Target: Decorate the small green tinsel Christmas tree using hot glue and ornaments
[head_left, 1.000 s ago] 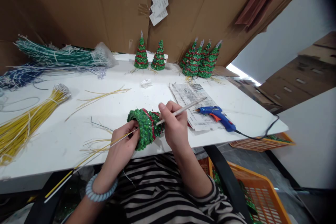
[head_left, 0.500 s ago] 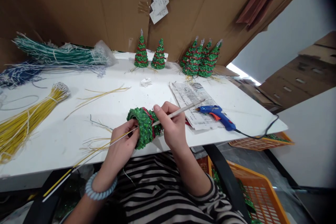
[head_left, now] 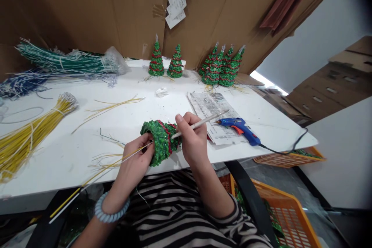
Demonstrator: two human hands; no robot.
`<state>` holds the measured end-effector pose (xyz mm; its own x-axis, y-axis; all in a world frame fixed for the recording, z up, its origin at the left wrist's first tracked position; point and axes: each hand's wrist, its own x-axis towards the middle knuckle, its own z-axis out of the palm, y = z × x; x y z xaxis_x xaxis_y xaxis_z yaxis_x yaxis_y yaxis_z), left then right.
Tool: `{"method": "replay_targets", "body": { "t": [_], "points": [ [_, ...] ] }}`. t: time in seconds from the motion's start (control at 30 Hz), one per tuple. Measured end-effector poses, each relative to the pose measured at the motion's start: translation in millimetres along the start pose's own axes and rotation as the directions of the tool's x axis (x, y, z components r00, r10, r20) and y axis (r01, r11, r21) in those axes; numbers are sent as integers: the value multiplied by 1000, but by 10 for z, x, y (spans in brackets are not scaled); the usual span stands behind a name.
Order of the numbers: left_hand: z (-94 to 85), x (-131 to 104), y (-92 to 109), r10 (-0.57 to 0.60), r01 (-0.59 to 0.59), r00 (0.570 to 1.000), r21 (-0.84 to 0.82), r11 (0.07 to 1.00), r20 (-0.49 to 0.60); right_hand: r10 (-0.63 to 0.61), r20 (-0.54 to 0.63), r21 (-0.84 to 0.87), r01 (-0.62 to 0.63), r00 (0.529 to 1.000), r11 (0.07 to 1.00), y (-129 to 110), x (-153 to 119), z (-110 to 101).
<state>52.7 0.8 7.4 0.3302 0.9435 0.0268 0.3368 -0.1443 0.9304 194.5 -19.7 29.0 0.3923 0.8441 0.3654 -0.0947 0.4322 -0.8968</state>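
A small green glittery tree with red garland lies on its side, its open base toward the left. My left hand grips it at the base, some fingertips hidden inside the opening. Yellow and white wires run out of the base across that hand toward the lower left. My right hand pinches a thin pale stick, its lower tip at the tree's side near the red garland. To the right, a blue glue gun lies partly on a folded newspaper.
Several finished-looking trees stand at the back of the white table. Yellow and green wire bundles lie left. Orange crates sit below right; a cable hangs over the table edge.
My right hand has shifted slightly right with the stick, whose tip has moved a little along the tree. My left hand still holds the tree in nearly the same place.
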Motion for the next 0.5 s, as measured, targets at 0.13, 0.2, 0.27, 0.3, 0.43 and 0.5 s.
{"method": "replay_targets", "body": {
  "t": [0.13, 0.2, 0.27, 0.3, 0.43, 0.5],
  "points": [
    [7, 0, -4, -2, 2, 1000, 11, 1000, 6, -6, 56, -61, 9, 998, 998, -13, 1, 6],
    [6, -4, -14, 4, -4, 1000, 11, 1000, 7, -11, 27, -25, 12, 1000, 1000, -5, 5, 4],
    [3, -7, -24, 10, -10, 1000, 9, 1000, 6, -10, -10, 25, 10, 1000, 1000, 7, 8, 1],
    [1, -8, -27, 11, -11, 1000, 7, 1000, 7, -12, -14, 27, 13, 1000, 1000, 11, 7, 1],
    [-3, -2, -27, 3, -3, 1000, 1, 1000, 14, -48, 33, -48, 50, 998, 998, 0, -5, 4],
    [0, 2, -24, 4, -4, 1000, 6, 1000, 14, -35, 56, -51, 38, 998, 998, -3, -6, 1]
  ]
}}
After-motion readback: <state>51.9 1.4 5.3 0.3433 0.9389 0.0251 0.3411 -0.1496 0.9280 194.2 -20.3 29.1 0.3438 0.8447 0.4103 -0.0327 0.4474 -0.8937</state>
